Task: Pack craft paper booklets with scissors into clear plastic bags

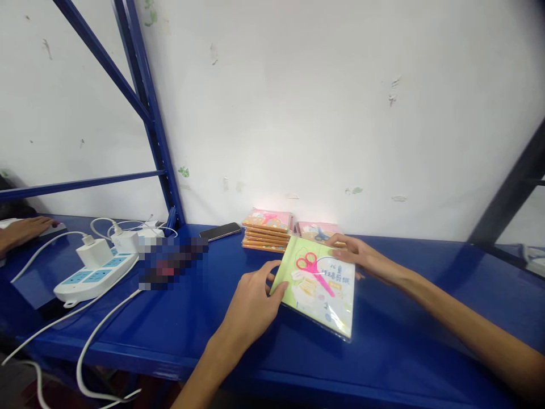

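Observation:
A plastic-wrapped children's paper-cutting book (313,284) with a green cover and pink scissors printed on it lies tilted, its lower edge on the blue shelf. My left hand (251,298) grips its left edge. My right hand (357,255) holds its upper right corner, with the fingers over the top edge. Behind it stands a stack of similar packets with orange edges (266,230). A pink-covered packet (317,231) lies to the right of the stack, partly hidden by the green book.
A phone (220,230) lies on the blue steel shelf (383,318) by the white wall. On the left are a white power strip (96,278) with chargers and cables, a pixelated patch (172,264), and another person's hand (23,232). Blue rack uprights (147,113) rise behind.

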The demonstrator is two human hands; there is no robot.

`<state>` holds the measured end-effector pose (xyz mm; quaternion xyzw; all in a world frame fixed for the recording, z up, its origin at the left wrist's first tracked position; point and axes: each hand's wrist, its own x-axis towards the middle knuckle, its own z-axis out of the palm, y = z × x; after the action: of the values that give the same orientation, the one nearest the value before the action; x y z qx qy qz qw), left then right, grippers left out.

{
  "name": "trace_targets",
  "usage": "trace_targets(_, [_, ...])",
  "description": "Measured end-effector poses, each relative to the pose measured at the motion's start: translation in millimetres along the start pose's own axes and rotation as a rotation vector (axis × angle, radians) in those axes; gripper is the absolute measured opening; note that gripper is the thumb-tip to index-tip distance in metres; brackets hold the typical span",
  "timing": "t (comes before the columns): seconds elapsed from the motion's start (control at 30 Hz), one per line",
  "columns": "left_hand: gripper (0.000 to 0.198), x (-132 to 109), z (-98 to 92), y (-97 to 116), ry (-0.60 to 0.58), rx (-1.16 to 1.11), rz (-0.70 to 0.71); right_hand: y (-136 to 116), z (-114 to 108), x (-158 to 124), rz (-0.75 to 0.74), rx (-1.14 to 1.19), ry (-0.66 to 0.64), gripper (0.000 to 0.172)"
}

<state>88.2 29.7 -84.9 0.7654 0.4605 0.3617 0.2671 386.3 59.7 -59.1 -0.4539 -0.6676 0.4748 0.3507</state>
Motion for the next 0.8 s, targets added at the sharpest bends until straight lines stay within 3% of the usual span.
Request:
trace_targets(0.3, [0.022,-5,8.9,13,0.025,0.564,0.014,14,-1,5,-0.022,0.008,-0.004,0.045])
trace_targets(0.63, [0.016,6,-2.8,-5,0.126,0.464,-0.117,15,-3,5,-0.035,0.008,-0.040,0.041])
trace_targets(0.77, [0.012,7,-4.1,-9,0.116,0.406,-0.129,14,-3,5,-0.046,0.023,-0.033,0.042])
trace_targets(0.8, [0.018,7,-4.0,-9,0.106,0.382,-0.112,14,-3,5,-0.050,0.024,-0.037,0.042])
